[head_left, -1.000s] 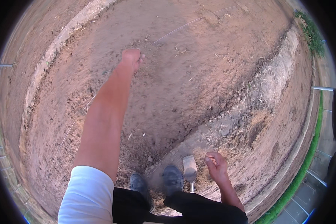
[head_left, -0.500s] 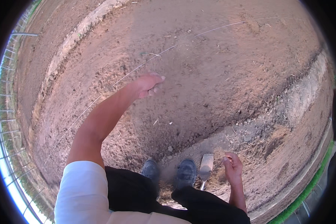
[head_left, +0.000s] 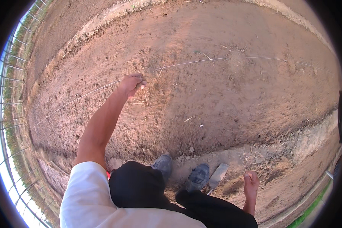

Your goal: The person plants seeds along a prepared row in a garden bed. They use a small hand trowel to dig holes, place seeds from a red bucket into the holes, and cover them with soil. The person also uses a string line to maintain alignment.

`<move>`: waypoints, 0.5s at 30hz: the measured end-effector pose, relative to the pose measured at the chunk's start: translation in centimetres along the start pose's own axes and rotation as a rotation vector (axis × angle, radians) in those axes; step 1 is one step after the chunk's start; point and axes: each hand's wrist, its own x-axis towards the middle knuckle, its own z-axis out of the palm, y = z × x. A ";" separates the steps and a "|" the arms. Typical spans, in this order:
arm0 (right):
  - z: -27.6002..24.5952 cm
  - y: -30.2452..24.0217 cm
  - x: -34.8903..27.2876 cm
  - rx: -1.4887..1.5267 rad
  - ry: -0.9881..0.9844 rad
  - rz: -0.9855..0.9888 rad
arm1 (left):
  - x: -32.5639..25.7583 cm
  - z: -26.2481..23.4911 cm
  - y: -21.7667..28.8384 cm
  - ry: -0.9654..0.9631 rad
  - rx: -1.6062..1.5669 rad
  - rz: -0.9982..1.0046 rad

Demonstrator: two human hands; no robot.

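The bare left hand (head_left: 134, 83), fingers curled, has shifted leftward to overlap the thin white string (head_left: 192, 62) crossing the brown soil bed (head_left: 216, 98); whether it grips that is unclear. The half-closed right hand (head_left: 251, 183), contents indiscernible, hangs near the grey flat-bladed metal trowel (head_left: 219, 173) by the bed's near edge.

So there's a thin whitish string (head_left: 190, 63) running across the soil bed (head_left: 262, 95), from near its left edge over toward the right edge. Looks bowed, with a bit out of sight at the left hand (head_left: 134, 83); can't tell if they touch. Another short stretch doesn't show further right. The spade (head_left: 219, 173) has a flat, greyish, roughly rectangular blade, lying just outside the bed's near edge, blade end pointing away, apart from the right hand (head_left: 251, 182).
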 end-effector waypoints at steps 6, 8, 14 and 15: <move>1.6 -1.5 0.0 0.025 -0.030 -0.026 | 3.9 -4.5 -0.7 0.176 0.271 0.073; 1.6 -1.3 -0.4 0.051 -0.029 -0.001 | 4.4 -3.7 -1.1 0.120 0.156 0.060; 2.7 -0.4 -1.0 0.136 -0.088 0.059 | 5.2 -3.0 0.0 0.084 0.321 0.130; 2.8 -0.6 -1.0 0.133 -0.089 0.050 | 5.3 -2.6 -0.1 0.109 0.356 0.162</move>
